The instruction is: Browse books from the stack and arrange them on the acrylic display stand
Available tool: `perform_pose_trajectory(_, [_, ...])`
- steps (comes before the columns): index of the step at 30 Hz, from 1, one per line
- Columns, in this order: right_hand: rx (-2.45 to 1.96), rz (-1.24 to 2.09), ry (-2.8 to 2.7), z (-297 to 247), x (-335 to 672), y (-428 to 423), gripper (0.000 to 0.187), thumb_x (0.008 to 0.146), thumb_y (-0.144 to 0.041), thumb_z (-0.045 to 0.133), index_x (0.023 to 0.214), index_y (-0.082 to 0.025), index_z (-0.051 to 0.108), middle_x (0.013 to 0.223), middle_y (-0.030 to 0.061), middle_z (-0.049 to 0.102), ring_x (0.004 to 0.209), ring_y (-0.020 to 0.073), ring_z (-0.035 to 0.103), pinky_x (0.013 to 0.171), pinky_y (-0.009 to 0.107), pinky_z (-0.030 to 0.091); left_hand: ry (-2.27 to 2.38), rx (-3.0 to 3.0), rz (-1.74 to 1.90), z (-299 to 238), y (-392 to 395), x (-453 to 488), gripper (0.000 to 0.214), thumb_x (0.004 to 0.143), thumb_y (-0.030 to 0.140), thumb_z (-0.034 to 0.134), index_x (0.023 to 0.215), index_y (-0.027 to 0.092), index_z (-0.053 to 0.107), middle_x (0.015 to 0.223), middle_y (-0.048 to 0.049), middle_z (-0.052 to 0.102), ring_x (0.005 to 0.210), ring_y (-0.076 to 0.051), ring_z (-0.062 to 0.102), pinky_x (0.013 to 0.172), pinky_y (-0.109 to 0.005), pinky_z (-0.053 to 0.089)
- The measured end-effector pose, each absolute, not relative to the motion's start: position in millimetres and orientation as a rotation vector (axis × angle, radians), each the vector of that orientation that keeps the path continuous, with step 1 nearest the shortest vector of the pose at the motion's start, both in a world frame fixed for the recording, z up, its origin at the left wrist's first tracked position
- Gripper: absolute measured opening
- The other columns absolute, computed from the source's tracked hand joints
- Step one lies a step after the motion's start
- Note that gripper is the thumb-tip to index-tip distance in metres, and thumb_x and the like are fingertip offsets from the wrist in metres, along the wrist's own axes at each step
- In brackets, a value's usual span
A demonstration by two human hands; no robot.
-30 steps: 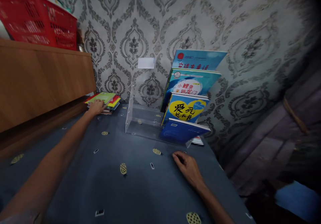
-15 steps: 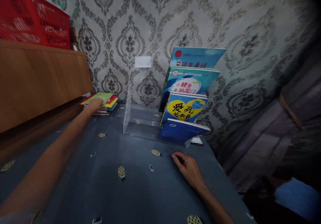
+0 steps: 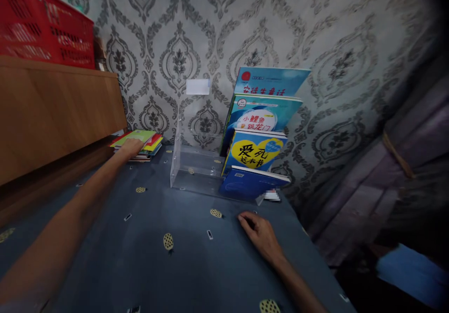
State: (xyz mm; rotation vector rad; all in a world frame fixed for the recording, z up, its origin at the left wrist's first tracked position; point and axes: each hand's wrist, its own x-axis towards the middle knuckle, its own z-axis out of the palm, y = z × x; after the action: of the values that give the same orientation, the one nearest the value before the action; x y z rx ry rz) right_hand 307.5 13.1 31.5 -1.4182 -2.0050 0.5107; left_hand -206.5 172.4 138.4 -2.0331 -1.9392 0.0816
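At the back left, my left hand (image 3: pixel 132 148) reaches over a small stack of thin books (image 3: pixel 149 155). Its fingers lie on the cover of the green top book (image 3: pixel 138 136); the thumb is hidden. My right hand (image 3: pixel 261 236) rests on the table, loosely curled, with nothing visible in it. Behind it stands a clear plastic rack (image 3: pixel 196 184) in steps. Its right side holds a blue book (image 3: pixel 252 183) in front, a blue and yellow book (image 3: pixel 256 150), a teal book (image 3: pixel 266 112) and a light blue book (image 3: pixel 273 79) at the back, all leaning upright.
A patterned dark cloth (image 3: pixel 147 257) covers the table. To the left is a wooden cabinet (image 3: pixel 59 112) with a red basket (image 3: pixel 52 32) on top. Patterned wallpaper (image 3: pixel 150 32) rises behind the rack. At right hangs a tied curtain (image 3: pixel 365 200).
The view has shifted slightly. My left hand stays at the stack, its fingers seeming flatter on the green book. My right hand and the racked books keep their places.
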Motion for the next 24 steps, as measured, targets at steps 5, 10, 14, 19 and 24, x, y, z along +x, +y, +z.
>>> perform_pose_trajectory(5, [-1.423,0.522,-2.011,33,307,12,0.042,0.089,-0.052,0.04,0.078,-0.022,0.069,0.075,0.0064,0.073,0.068,0.024,0.066,0.064,0.033,0.046,-1.89,-1.95,0.128,138,133,-204,0.03,0.097,0.025,0.044,0.111,0.011,0.066,0.112,-0.0206,0.07,0.111,-0.033,0.063,0.096,-0.044,0.045])
perform_pose_trajectory(10, [-1.408,0.518,-2.017,34,307,13,0.044,0.089,-0.053,0.04,0.079,-0.023,0.07,0.078,0.008,0.075,0.071,0.0258,0.067,0.065,0.034,0.047,-1.86,-1.897,0.042,128,111,-199,0.057,0.091,0.052,0.054,0.133,0.013,0.051,0.135,-0.0231,0.058,0.127,-0.038,0.05,0.103,-0.052,0.039])
perform_pose_trajectory(14, [-1.411,0.524,-2.022,36,307,11,0.043,0.089,-0.053,0.04,0.078,-0.023,0.069,0.077,0.0075,0.074,0.07,0.025,0.067,0.065,0.033,0.047,-2.05,-1.8,0.122,125,120,-197,0.05,0.093,0.024,0.045,0.141,0.009,0.043,0.135,-0.0263,0.057,0.124,-0.038,0.054,0.1,-0.055,0.042])
perform_pose_trajectory(19, [-1.413,0.537,-2.017,37,307,10,0.046,0.089,-0.056,0.039,0.079,-0.022,0.069,0.076,0.0068,0.074,0.07,0.0246,0.066,0.065,0.034,0.047,-2.068,-1.819,0.157,123,116,-190,0.044,0.092,0.008,0.03,0.132,0.005,0.05,0.123,-0.0259,0.063,0.113,-0.034,0.063,0.088,-0.043,0.051])
perform_pose_trajectory(24, [-1.392,0.513,-2.026,35,307,11,0.05,0.09,-0.06,0.038,0.078,-0.022,0.069,0.076,0.0077,0.074,0.069,0.0248,0.066,0.065,0.034,0.046,-2.04,-1.844,0.182,115,87,-180,0.046,0.092,0.007,0.031,0.133,0.0,0.049,0.122,-0.0274,0.062,0.11,-0.036,0.063,0.086,-0.045,0.052])
